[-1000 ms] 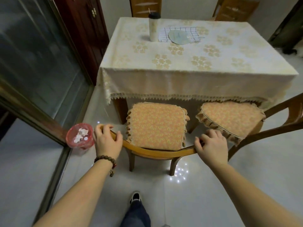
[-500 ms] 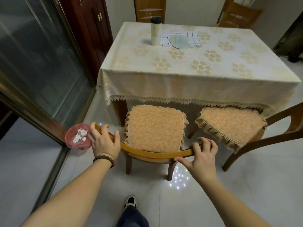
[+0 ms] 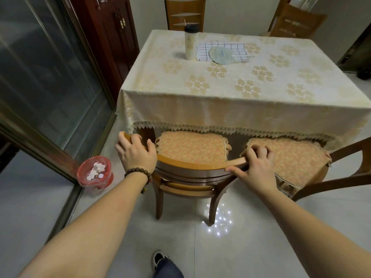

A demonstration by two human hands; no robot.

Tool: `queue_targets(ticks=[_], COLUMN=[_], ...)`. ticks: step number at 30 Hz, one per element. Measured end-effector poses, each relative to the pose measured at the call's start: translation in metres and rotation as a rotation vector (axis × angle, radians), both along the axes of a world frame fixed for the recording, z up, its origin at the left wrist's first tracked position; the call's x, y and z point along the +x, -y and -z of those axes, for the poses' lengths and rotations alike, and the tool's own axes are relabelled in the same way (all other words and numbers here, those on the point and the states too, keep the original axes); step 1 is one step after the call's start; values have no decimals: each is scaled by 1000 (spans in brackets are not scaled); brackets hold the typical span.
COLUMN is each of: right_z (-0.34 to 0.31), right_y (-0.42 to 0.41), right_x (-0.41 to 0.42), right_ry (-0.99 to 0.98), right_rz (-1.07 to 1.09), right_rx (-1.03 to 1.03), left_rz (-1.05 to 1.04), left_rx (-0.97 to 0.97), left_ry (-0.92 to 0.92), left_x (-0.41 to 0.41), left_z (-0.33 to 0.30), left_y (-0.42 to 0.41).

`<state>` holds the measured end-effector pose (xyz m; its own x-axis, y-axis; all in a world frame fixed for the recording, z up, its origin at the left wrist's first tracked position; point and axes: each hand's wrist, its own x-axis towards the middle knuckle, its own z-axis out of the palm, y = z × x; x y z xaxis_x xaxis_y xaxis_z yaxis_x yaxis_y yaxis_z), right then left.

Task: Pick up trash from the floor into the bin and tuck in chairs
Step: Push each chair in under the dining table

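Observation:
A wooden chair [image 3: 190, 173] with an orange cushion stands in front of me, its seat partly under the cloth-covered table [image 3: 230, 101]. My left hand [image 3: 136, 155] grips the left end of its curved backrest. My right hand [image 3: 255, 167] grips the right end. A second cushioned chair [image 3: 297, 163] stands to the right, angled outward from the table. On the floor to the left sits a small bin lined with a red bag [image 3: 94, 173], holding white paper scraps.
A glass sliding door [image 3: 40, 77] with a metal track runs along the left, close to the bin. Two more wooden chairs [image 3: 184, 15] stand at the table's far side. A tall cup [image 3: 190, 42], a checked cloth and a fan lie on the table. My shoe [image 3: 158, 259] is below.
The chair has slid forward toward the table with both hands on its backrest, its seat now reaching under the tablecloth edge. I have stepped closer behind it.

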<state>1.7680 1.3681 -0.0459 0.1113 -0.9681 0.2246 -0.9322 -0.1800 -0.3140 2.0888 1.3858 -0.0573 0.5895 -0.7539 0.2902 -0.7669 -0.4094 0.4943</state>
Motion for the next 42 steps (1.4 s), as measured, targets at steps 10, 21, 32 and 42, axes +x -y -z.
queue_targets(ticks=[10,21,32,42], right_z=[-16,-16,-23,-30], right_y=[84,128,167,209], right_x=[-9,62,38,-12], right_ry=[-100,-15,-83,-93], right_rz=[-15,54,41,-53], right_rx=[-45,-149,-58,11], left_rz=[6,135,123,69], left_rx=[-59,-8,-30,-117], left_ry=[-81,-54,-92,-172], left_x=[-9,68,45,-12], left_z=[-14,-27,-26,-14], left_y=[65,161,174,181])
